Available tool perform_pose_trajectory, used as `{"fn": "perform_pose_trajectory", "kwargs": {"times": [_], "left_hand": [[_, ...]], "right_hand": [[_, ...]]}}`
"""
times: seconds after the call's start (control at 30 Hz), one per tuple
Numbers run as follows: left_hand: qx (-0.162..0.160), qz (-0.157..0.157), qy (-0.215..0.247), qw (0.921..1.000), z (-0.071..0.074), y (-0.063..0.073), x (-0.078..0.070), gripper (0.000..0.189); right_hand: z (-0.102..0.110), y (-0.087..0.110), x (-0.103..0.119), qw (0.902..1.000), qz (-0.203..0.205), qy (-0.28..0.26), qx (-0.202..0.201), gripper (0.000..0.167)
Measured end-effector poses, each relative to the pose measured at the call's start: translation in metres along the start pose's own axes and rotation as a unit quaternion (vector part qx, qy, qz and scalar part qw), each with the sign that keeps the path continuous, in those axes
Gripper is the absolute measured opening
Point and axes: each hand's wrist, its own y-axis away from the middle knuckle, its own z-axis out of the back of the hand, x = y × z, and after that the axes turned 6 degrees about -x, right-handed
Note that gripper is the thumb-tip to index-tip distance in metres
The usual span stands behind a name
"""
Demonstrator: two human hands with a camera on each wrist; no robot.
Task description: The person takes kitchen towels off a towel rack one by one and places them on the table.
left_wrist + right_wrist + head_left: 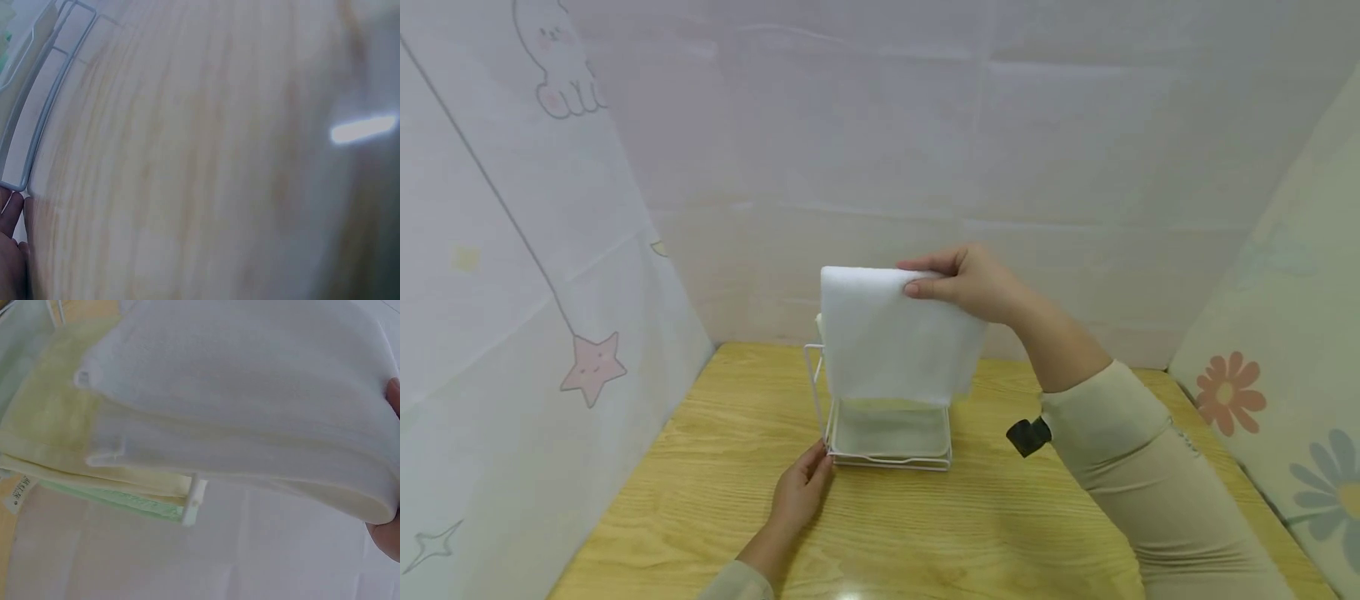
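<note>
A folded white towel [895, 333] hangs from my right hand [981, 283], which pinches its top fold near the right end, thumb in front. It is held in front of and above a white wire rack [815, 400]. In the right wrist view, a yellow towel [56, 394] and a light green towel [125, 501] hang on the rack beside the white towel [250, 381]. My left hand [801, 487] grips the rack's front left bottom corner between thumb and fingers. A pale shallow tray [891, 433] sits in the rack's base, its back part hidden by the white towel.
The rack stands on a wood-grain table [722, 467]. Printed cloth walls [850, 150] rise behind and at both sides. A black camera mount [1028, 436] sticks out from the right sleeve. A printed label [22, 494] hangs by the yellow and green towels.
</note>
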Motion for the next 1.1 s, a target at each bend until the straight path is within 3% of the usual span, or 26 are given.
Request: {"fn": "perform_pose_trajectory", "kwargs": {"times": [0.63,0.87,1.1], "left_hand": [[-0.005,0.003,-0.003,1.0000,-0.003,-0.005,0.005,0.039],[0.000,0.007,0.002,1.0000,-0.004,-0.005,0.004,0.040],[-0.001,0.003,0.012,0.9999,-0.004,-0.006,0.003,0.039]], "right_hand": [[0.056,0.027,0.032,0.9947,0.021,-0.043,-0.091,0.037],[0.078,0.046,0.029,0.9925,0.034,-0.059,-0.101,0.028],[0.102,0.064,0.013,0.9918,0.017,-0.056,-0.113,0.029]]}}
